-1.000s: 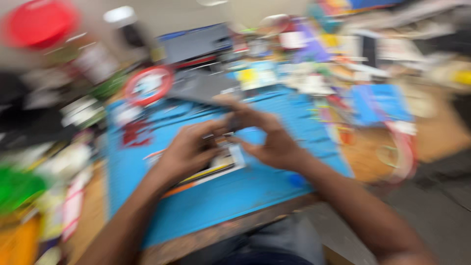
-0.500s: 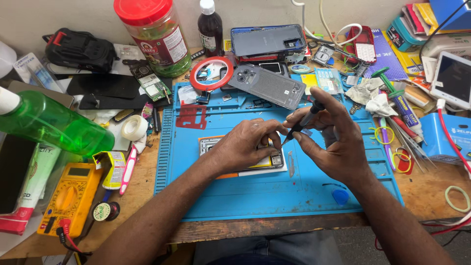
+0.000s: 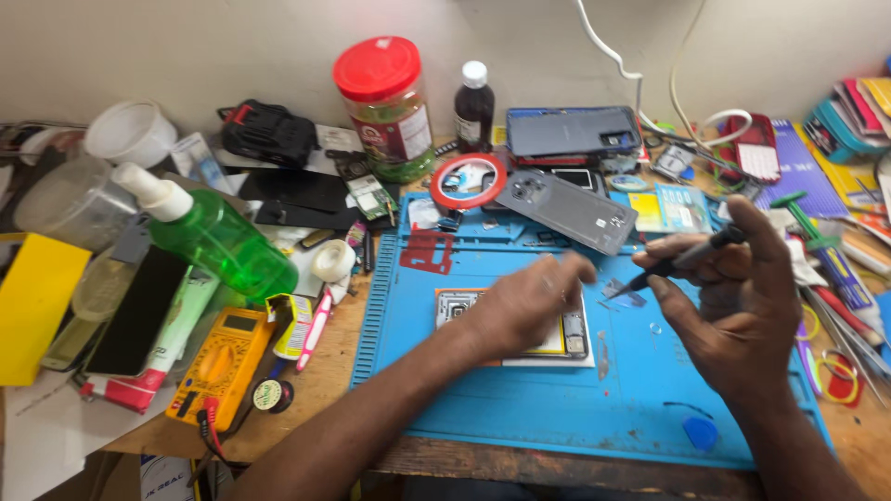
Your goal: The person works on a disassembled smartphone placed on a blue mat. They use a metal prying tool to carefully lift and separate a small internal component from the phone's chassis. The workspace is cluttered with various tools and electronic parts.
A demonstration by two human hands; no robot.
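My right hand (image 3: 742, 306) grips a thin black screwdriver (image 3: 682, 260), my blurred left hand (image 3: 524, 301) rests loosely on the opened, backless phone (image 3: 520, 329) lying on the blue silicone work mat (image 3: 557, 417), so I judge disassembly partway along.

A matt blue rubbery mat (image 3: 557, 417) covers the worn, rough wooden bench (image 3: 325, 390), beside a glossy translucent green plastic bottle (image 3: 223, 243), a red-lidded clear plastic jar (image 3: 385, 107) and a matt grey phone back cover (image 3: 566, 211).
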